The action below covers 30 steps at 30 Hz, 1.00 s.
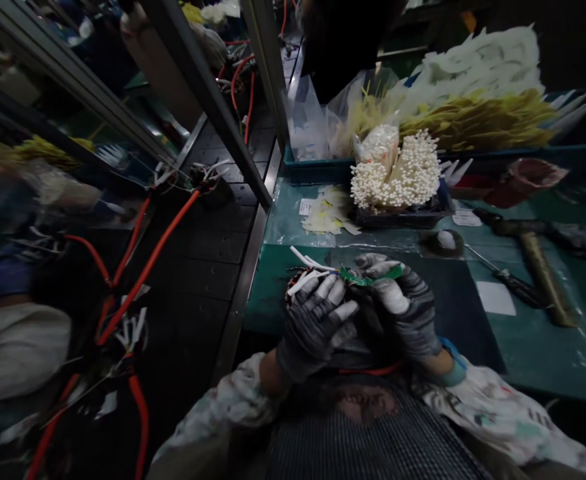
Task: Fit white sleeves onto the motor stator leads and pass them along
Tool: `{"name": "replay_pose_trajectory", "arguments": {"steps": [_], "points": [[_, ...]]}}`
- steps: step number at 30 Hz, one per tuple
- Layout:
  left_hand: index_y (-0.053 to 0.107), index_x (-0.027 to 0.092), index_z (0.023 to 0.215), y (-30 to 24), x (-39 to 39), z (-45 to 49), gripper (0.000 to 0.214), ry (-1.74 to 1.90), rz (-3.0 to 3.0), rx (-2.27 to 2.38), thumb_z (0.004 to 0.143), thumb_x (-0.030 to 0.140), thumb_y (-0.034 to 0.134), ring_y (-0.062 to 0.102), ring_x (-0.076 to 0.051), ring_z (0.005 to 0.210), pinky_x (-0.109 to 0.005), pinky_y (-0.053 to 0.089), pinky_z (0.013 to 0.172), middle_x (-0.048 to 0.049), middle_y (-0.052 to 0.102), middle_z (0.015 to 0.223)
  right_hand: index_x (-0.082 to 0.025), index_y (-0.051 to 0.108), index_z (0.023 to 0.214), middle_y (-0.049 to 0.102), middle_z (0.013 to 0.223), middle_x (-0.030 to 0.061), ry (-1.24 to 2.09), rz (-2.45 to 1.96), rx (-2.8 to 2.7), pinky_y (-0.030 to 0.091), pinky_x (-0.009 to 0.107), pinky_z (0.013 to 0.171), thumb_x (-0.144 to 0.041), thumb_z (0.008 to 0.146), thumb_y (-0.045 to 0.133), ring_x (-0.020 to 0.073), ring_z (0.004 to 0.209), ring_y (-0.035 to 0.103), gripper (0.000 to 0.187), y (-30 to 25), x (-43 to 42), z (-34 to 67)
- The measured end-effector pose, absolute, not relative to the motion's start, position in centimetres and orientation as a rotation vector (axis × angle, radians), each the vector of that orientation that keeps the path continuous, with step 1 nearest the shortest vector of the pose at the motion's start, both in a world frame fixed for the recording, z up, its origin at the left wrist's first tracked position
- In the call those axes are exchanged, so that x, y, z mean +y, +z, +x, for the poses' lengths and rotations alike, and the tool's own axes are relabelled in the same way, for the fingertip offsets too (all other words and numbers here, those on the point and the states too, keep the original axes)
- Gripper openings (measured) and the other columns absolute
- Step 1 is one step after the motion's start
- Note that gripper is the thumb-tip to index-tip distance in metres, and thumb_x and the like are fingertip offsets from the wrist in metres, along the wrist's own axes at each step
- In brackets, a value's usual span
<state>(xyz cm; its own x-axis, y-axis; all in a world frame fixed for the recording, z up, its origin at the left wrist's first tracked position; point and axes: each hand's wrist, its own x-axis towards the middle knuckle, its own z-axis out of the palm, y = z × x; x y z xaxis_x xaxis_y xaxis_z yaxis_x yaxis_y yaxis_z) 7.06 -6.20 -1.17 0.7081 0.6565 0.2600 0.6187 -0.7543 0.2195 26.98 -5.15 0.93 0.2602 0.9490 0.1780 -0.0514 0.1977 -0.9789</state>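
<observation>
In the lower centre of the frame, the left hand curls its fingers round a small dark coil with white tubes sticking out. The right hand pinches a green strip against it. This looks like a fitting step, calling for a steady hold and fine fingertip work.

A small dark round part with thin white sleeves poking up and left, held above the desk's near edge; a green strip juts rightward.
</observation>
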Motion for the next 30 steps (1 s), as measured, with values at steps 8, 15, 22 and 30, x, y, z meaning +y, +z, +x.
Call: {"name": "replay_pose_trajectory", "arguments": {"steps": [8, 15, 22, 30], "points": [[0.076, 0.022, 0.114, 1.4, 8.2, 2.1, 0.038, 0.661, 2.038, 1.615, 0.105, 0.042, 0.045, 0.07, -0.022, 0.125, -0.038, 0.054, 0.114, -0.0084, 0.078, 0.128, -0.035, 0.068, 0.104, 0.073, 0.09, -0.0029, 1.042, -0.704, -1.235, 0.066, 0.035, 0.084, -0.046, 0.104, 0.066, 0.0182, 0.086, 0.072, 0.012, -1.2, -4.2, 25.1], [0.079, 0.015, 0.082, -3.9, 18.5, 8.6, 0.02, 0.372, 1.896, 1.778, 0.073, 0.029, 0.091, 0.073, -0.029, 0.106, -0.041, 0.052, 0.11, -0.0114, 0.081, 0.1, -0.034, 0.067, 0.111, 0.073, 0.095, -0.0021, 1.047, -0.697, -1.61, 0.064, 0.028, 0.083, -0.031, 0.107, 0.061, 0.0158, 0.085, 0.072, 0.008, -2.5, -4.4, 26.1], [0.069, 0.016, 0.077, -4.3, 19.3, 8.2, 0.024, 0.548, 1.666, 1.631, 0.077, 0.031, 0.087, 0.071, -0.02, 0.078, -0.032, 0.059, 0.083, -0.0038, 0.075, 0.08, -0.028, 0.071, 0.115, 0.076, 0.1, 0.0012, 0.995, -0.574, -1.686, 0.064, 0.032, 0.087, -0.03, 0.106, 0.064, 0.0178, 0.092, 0.074, 0.011, -3.3, -3.6, 26.2], [0.029, 0.029, 0.156, 0.3, 5.9, 4.6, 0.042, 1.185, 1.626, 1.492, 0.114, 0.032, 0.033, 0.074, -0.015, 0.09, -0.034, 0.063, 0.086, -0.0068, 0.074, 0.126, -0.029, 0.071, 0.107, 0.077, 0.095, -0.0005, 1.094, -0.814, -1.373, 0.065, 0.035, 0.08, -0.042, 0.103, 0.07, 0.0186, 0.086, 0.074, 0.014, -3.4, -4.4, 26.9]]}}
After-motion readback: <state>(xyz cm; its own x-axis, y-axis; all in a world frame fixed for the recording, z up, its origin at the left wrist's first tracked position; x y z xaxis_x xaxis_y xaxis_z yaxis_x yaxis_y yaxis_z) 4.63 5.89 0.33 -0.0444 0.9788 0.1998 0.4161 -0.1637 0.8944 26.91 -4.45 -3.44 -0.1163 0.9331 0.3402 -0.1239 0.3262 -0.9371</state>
